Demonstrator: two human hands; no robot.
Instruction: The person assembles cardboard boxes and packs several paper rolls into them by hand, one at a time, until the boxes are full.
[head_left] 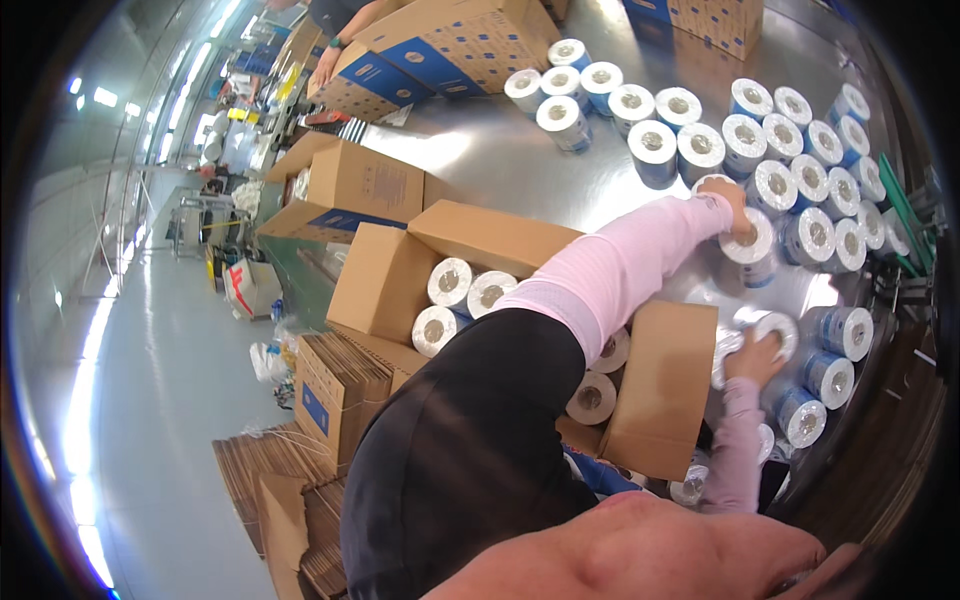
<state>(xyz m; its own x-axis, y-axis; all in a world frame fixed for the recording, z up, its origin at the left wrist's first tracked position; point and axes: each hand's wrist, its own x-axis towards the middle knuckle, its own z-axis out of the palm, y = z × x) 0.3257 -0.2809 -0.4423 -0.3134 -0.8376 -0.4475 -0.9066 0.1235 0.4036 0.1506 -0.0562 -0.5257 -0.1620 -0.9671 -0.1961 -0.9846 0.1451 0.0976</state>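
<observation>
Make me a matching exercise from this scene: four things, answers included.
1. Pink-sleeved left hand
2. Nearest open brown cardboard box
3. Bundle of flattened brown cardboard
4. Smooth grey metal table

A. Left of the nearest box
B. Shiny, bearing many standing rolls
C. On a white cylindrical roll
D. Rolls inside

Pairs: 1-C, 2-D, 3-A, 4-B
</observation>
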